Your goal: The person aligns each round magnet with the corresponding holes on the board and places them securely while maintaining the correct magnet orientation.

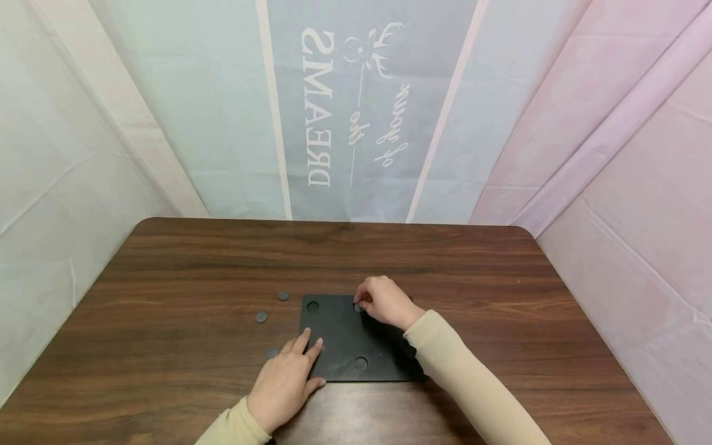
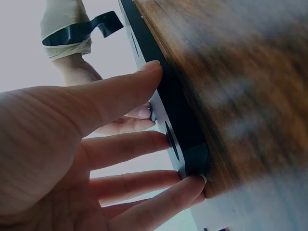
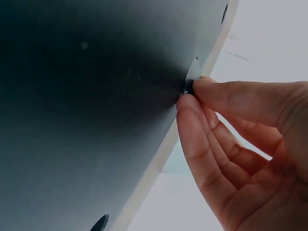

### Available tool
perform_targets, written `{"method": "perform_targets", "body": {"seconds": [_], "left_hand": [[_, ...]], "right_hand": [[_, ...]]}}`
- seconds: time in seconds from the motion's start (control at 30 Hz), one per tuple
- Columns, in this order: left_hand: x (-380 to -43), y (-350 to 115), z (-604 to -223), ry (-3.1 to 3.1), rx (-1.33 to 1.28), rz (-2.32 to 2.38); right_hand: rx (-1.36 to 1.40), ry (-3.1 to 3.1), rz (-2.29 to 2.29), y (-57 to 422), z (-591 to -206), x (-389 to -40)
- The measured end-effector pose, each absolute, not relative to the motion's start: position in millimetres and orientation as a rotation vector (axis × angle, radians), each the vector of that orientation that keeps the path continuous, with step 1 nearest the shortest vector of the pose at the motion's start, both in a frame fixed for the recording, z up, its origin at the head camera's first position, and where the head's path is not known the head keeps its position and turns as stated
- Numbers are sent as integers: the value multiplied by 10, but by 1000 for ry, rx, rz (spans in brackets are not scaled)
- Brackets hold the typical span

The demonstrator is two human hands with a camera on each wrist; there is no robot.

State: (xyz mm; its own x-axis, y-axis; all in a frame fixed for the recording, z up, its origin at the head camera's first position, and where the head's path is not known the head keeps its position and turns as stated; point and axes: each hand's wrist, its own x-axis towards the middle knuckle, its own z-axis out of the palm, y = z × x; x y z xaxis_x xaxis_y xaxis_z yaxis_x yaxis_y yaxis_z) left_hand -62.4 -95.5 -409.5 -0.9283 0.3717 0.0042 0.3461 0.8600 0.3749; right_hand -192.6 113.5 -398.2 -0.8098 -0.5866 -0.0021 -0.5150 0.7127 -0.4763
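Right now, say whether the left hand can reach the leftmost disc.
Likely yes: nothing tall stands between the left hand and the leftmost disc, though the hand must leave the black plate.

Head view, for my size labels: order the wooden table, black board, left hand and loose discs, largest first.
Wooden table
Black board
Left hand
Loose discs: too alike to rank, one partly hidden

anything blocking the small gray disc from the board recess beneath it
Nothing visible: the small gray disc, pinched in the right grip, is right at the black board; that grip partly hides how it sits.
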Motion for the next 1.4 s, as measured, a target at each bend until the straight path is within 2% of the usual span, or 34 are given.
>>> {"method": "perform_targets", "body": {"seconds": [0.97,1.4], "left_hand": [[-626,-954,-4100,2967,576,567],[-621,-963,-4109,2977,579,566]], "right_hand": [[-864,2715,-731,1148,-4011,-1954],[-946,2712,-702,1225,-3978,-1864]]}}
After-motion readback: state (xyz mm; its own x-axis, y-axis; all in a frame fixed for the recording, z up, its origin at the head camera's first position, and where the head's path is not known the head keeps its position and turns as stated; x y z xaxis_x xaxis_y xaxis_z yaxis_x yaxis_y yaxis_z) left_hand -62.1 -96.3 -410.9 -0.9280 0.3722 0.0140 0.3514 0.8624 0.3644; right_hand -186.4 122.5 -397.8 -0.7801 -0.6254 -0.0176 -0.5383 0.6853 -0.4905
